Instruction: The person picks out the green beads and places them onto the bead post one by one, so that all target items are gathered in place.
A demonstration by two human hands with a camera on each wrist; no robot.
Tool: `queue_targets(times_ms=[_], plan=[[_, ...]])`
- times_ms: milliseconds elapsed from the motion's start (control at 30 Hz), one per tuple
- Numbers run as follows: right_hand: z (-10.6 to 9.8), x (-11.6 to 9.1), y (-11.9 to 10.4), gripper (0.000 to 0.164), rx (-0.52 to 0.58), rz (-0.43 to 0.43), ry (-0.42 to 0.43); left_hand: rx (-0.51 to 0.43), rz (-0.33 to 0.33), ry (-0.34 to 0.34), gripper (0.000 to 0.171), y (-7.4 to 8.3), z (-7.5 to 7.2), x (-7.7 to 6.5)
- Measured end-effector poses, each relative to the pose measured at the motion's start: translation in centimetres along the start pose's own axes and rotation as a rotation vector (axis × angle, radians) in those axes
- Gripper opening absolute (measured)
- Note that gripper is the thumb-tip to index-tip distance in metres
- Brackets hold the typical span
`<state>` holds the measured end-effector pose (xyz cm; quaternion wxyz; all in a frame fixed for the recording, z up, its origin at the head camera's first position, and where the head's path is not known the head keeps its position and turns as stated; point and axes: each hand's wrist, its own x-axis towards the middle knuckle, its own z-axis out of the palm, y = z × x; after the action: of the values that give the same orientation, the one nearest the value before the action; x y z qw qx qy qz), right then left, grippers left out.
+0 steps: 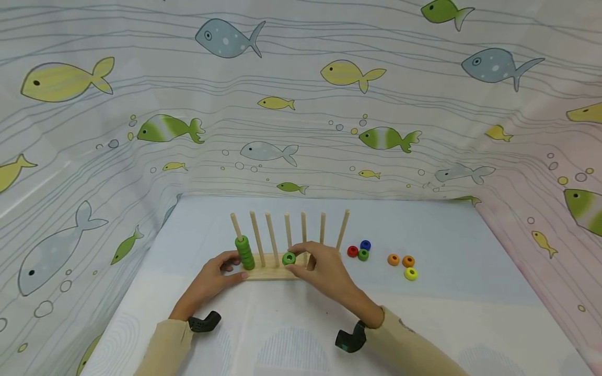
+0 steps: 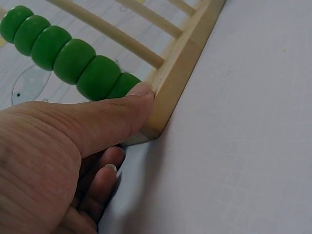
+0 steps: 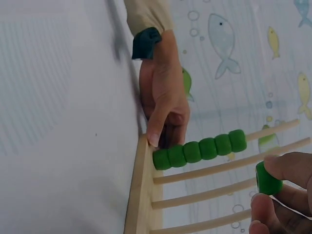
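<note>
A wooden peg rack (image 1: 269,273) with several upright rods stands on the table. Green beads (image 1: 245,253) are stacked on its leftmost rod. My left hand (image 1: 211,278) holds the rack's left end, the thumb (image 2: 122,111) pressed on the base beside the lowest bead and the other fingers curled by the end. Between thumb and fingers, my right hand (image 1: 327,269) pinches a single green bead (image 3: 268,179), its hole showing in the head view. That bead is in front of the middle rods and off any rod.
Right of the rack lie a red bead (image 1: 352,251), a blue bead (image 1: 365,245) and a green bead (image 1: 363,255). Farther right are two orange beads (image 1: 408,261) and a yellow bead (image 1: 411,273). A fish-patterned curtain (image 1: 301,120) surrounds the table.
</note>
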<state>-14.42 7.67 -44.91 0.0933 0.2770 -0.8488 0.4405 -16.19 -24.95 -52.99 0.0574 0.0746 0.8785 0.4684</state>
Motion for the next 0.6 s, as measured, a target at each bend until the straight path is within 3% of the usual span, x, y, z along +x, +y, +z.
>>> queue_targets(times_ms=[600], plan=[[1.5,1.5,-2.8,0.033,0.024,-0.051,-0.046,0.009,-0.004,-0.001,0.067,0.1,0.0,-0.2]])
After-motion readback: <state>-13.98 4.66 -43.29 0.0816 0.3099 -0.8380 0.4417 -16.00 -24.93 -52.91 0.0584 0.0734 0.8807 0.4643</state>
